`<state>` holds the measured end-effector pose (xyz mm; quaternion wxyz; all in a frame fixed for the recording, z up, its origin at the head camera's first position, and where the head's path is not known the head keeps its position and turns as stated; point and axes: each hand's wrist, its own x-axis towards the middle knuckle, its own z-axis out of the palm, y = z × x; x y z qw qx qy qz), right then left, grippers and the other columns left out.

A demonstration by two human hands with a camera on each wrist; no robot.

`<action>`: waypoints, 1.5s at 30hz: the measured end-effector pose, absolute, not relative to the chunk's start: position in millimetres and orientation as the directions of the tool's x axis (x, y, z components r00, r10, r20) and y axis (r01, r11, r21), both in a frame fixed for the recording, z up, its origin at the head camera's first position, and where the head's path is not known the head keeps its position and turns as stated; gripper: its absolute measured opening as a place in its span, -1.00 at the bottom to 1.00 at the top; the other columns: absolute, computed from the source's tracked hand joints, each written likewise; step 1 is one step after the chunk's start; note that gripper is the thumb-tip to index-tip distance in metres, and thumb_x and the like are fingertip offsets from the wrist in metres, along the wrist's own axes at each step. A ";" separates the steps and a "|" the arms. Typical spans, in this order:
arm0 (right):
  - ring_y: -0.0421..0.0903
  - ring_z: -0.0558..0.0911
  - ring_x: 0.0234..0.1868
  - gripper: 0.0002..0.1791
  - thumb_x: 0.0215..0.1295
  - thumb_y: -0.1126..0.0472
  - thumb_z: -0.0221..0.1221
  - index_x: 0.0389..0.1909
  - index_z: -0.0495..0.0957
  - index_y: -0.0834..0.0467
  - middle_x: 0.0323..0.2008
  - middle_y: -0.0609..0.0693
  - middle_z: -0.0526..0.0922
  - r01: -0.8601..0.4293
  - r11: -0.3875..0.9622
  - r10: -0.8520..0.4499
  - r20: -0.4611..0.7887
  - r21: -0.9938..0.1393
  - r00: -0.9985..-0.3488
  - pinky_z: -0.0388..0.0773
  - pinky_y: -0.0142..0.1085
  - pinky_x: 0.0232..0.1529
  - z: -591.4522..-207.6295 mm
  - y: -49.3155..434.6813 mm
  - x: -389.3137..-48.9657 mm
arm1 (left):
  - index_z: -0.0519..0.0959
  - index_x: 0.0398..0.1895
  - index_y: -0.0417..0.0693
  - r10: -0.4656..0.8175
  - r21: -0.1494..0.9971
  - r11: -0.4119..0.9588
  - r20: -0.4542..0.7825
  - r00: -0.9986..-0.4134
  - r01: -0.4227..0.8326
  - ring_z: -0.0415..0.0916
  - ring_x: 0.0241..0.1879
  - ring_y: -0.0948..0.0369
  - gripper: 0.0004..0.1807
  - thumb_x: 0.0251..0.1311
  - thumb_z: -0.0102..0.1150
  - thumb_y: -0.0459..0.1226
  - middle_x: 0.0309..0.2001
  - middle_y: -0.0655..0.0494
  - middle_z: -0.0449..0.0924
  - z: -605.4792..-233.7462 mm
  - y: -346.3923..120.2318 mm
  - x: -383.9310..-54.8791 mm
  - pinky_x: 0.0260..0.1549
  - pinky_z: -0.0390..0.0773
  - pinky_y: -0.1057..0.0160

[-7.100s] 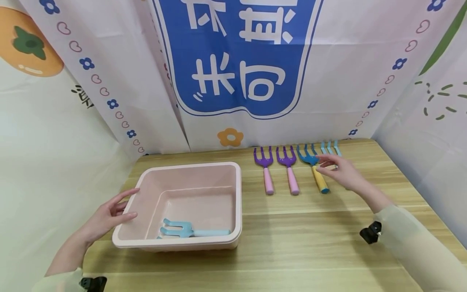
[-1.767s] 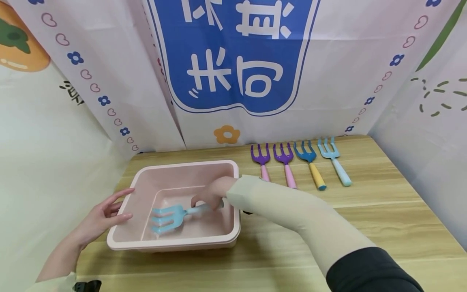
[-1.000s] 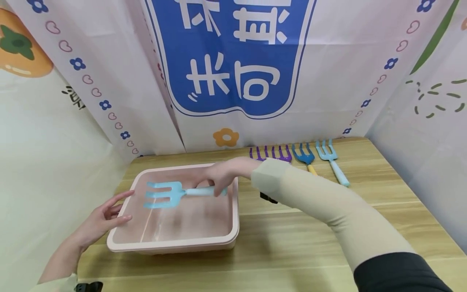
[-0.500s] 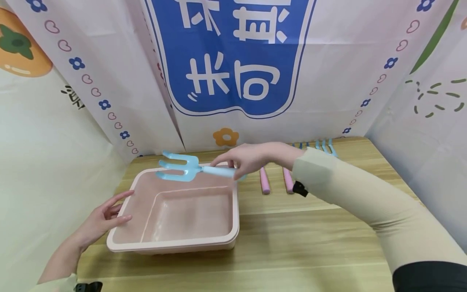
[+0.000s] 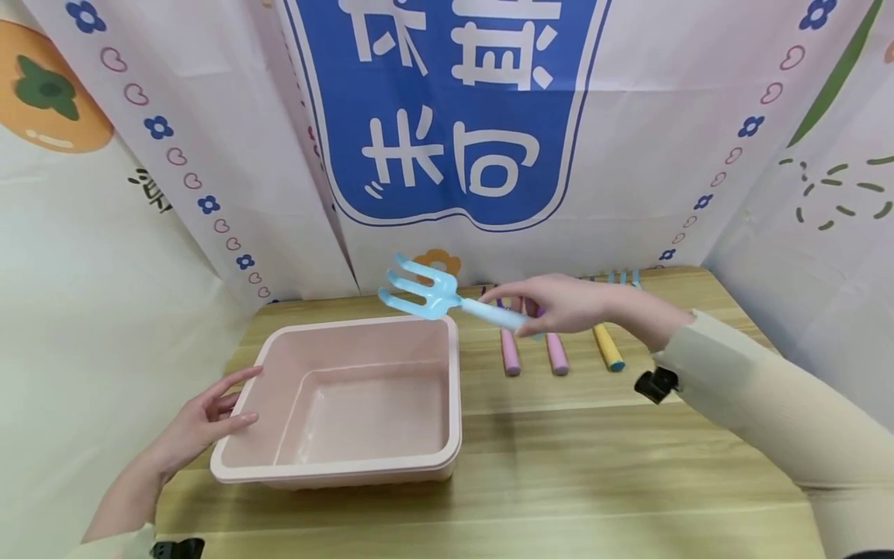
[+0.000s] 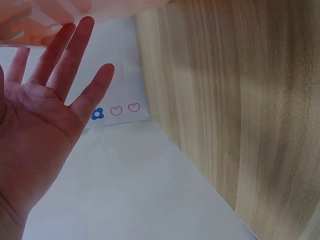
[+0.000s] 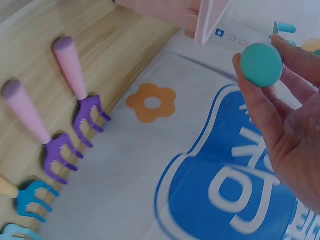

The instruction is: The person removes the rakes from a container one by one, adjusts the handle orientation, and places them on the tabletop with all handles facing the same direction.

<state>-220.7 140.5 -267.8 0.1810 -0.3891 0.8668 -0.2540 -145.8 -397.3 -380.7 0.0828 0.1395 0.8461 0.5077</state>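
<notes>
In the head view my right hand (image 5: 566,303) grips the pale handle of a light blue hand fork (image 5: 440,296). It holds the fork up at the back, just right of the pink basin (image 5: 335,470), tines pointing left. From the right wrist, the round turquoise handle end (image 7: 261,65) shows between thumb and fingers. My left hand (image 5: 195,427) rests at the basin's left rim. In the left wrist view that hand's fingers are spread and nearly straight, tips close to the basin wall (image 6: 120,9).
Two purple hand forks with pink handles (image 7: 27,112) lie along the table's back edge. Beside them are a blue fork with a yellow handle (image 5: 609,348) and another light blue fork (image 7: 17,232). A printed cloth (image 5: 649,155) hangs behind the wooden table (image 5: 594,466).
My right hand has taken the light blue fork by its handle, lifted it out of the basin and moved it right past the back rim. My left hand has stayed at the rim.
</notes>
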 end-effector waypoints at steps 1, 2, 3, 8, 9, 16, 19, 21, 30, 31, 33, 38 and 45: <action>-0.08 0.51 -0.29 -0.34 0.30 0.31 0.21 0.40 0.31 -0.06 -0.22 -0.04 0.54 -0.573 0.576 -0.755 -0.109 -0.583 -0.647 0.49 -0.19 -0.26 -271.0 146.3 -218.7 | 0.17 0.49 0.05 0.316 0.880 0.451 -0.001 -0.949 0.148 0.54 -0.05 0.40 -0.28 0.30 0.15 -0.44 0.07 0.24 0.58 -381.2 -397.1 -146.3 -0.26 0.64 0.23; -0.07 0.51 -0.28 -0.34 0.30 0.31 0.21 0.40 0.30 -0.06 -0.23 -0.04 0.54 -0.559 0.584 -0.741 -0.107 -0.588 -0.663 0.49 -0.19 -0.27 -273.9 152.0 -216.4 | 0.16 0.49 0.04 0.313 0.878 0.455 -0.003 -0.950 0.147 0.54 -0.05 0.41 -0.28 0.30 0.15 -0.44 0.06 0.26 0.58 -381.8 -397.0 -146.7 -0.26 0.64 0.22; -0.07 0.51 -0.28 -0.34 0.30 0.31 0.21 0.40 0.30 -0.06 -0.23 -0.03 0.55 -0.544 0.589 -0.729 -0.104 -0.597 -0.676 0.48 -0.19 -0.28 -277.0 157.6 -214.1 | 0.15 0.49 0.04 0.311 0.877 0.459 -0.008 -0.950 0.143 0.54 -0.06 0.40 -0.28 0.31 0.15 -0.43 0.05 0.31 0.58 -382.4 -397.0 -147.1 -0.26 0.64 0.22; -0.08 0.57 -0.24 -0.34 0.31 0.30 0.22 0.41 0.29 -0.01 -0.18 -0.02 0.57 -0.479 0.594 -0.679 -0.084 -0.647 -0.729 0.54 -0.18 -0.33 -292.2 184.9 -202.3 | 0.13 0.50 0.01 0.304 0.875 0.468 -0.026 -0.952 0.125 0.56 -0.07 0.38 -0.28 0.32 0.14 -0.40 0.04 0.31 0.59 -385.3 -396.2 -148.1 -0.25 0.64 0.19; -0.08 0.59 -0.24 -0.35 0.31 0.31 0.22 0.40 0.29 0.01 -0.18 -0.01 0.56 -0.472 0.588 -0.673 -0.075 -0.657 -0.735 0.55 -0.18 -0.34 -295.4 190.3 -200.2 | 0.13 0.50 0.01 0.304 0.874 0.470 -0.029 -0.952 0.123 0.56 -0.07 0.37 -0.28 0.32 0.14 -0.39 0.05 0.23 0.60 -385.8 -396.0 -148.1 -0.25 0.64 0.18; -0.07 0.58 -0.27 -0.33 0.31 0.29 0.23 0.42 0.26 0.06 -0.22 -0.01 0.51 -0.422 0.610 -0.595 -0.036 -0.671 -0.803 0.56 -0.24 -0.45 -320.6 224.8 -184.7 | 0.14 0.50 0.04 0.288 0.872 0.477 -0.041 -0.957 0.106 0.56 -0.07 0.36 -0.28 0.32 0.16 -0.38 0.11 -0.13 0.56 -386.9 -395.5 -146.0 -0.26 0.64 0.16; -0.09 0.59 -0.26 -0.33 0.30 0.31 0.24 0.41 0.25 0.11 -0.21 0.01 0.50 -0.396 0.622 -0.555 -0.024 -0.676 -0.831 0.54 -0.25 -0.44 -332.6 239.3 -179.1 | 0.14 0.50 0.03 0.294 0.877 0.468 -0.034 -0.955 0.113 0.57 -0.07 0.35 -0.28 0.31 0.16 -0.39 0.10 -0.02 0.58 -386.5 -396.0 -146.1 -0.26 0.65 0.15; -0.07 0.60 -0.26 -0.33 0.29 0.34 0.24 0.40 0.24 0.16 -0.21 0.03 0.50 -0.386 0.624 -0.534 -0.011 -0.679 -0.845 0.53 -0.26 -0.45 -340.1 248.8 -176.6 | 0.15 0.49 0.03 0.293 0.880 0.462 -0.029 -0.956 0.115 0.57 -0.08 0.36 -0.28 0.31 0.16 -0.39 0.08 0.10 0.59 -386.5 -396.2 -146.4 -0.27 0.65 0.15; -0.04 0.58 -0.32 -0.30 0.25 0.43 0.23 0.39 0.19 0.31 -0.27 0.10 0.50 -0.364 0.649 -0.426 0.077 -0.668 -0.901 0.58 -0.26 -0.45 -368.6 290.4 -172.0 | 0.14 0.50 0.05 0.299 0.871 0.473 -0.016 -0.954 0.133 0.55 -0.08 0.38 -0.27 0.30 0.15 -0.42 0.13 -0.35 0.48 -384.2 -394.3 -146.3 -0.28 0.65 0.18; -0.04 0.59 -0.32 -0.30 0.24 0.43 0.23 0.38 0.20 0.33 -0.27 0.11 0.50 -0.351 0.660 -0.408 0.076 -0.664 -0.910 0.58 -0.27 -0.45 -370.7 295.2 -172.5 | 0.14 0.50 0.05 0.301 0.869 0.474 -0.012 -0.953 0.139 0.55 -0.08 0.38 -0.27 0.30 0.15 -0.43 0.14 -0.47 0.42 -383.6 -394.0 -146.5 -0.28 0.65 0.18; -0.04 0.60 -0.33 -0.30 0.24 0.43 0.23 0.37 0.18 0.36 -0.27 0.11 0.50 -0.324 0.682 -0.374 0.068 -0.655 -0.925 0.57 -0.26 -0.46 -374.0 304.7 -173.8 | 0.14 0.50 0.06 0.301 0.865 0.479 -0.006 -0.954 0.146 0.55 -0.08 0.40 -0.26 0.30 0.15 -0.43 0.15 -0.57 0.34 -382.5 -393.8 -146.7 -0.29 0.64 0.20; -0.07 0.61 -0.38 -0.29 0.27 0.39 0.23 0.37 0.14 0.39 -0.30 0.12 0.52 -0.259 0.725 -0.304 0.041 -0.638 -0.952 0.54 -0.26 -0.47 -381.2 325.6 -179.7 | 0.14 0.50 0.06 0.303 0.864 0.479 0.001 -0.953 0.153 0.54 -0.07 0.41 -0.25 0.30 0.14 -0.45 0.14 -0.36 0.47 -382.8 -396.3 -146.7 -0.27 0.64 0.22; -0.02 0.62 -0.37 -0.28 0.33 0.38 0.17 0.40 0.05 0.43 -0.30 0.19 0.52 -0.202 0.739 -0.250 0.016 -0.643 -0.968 0.50 -0.26 -0.47 -391.2 353.5 -189.2 | 0.16 0.50 0.07 0.315 0.874 0.458 0.009 -0.949 0.160 0.55 -0.06 0.39 -0.26 0.29 0.14 -0.46 0.09 0.14 0.58 -383.4 -398.7 -146.2 -0.27 0.64 0.21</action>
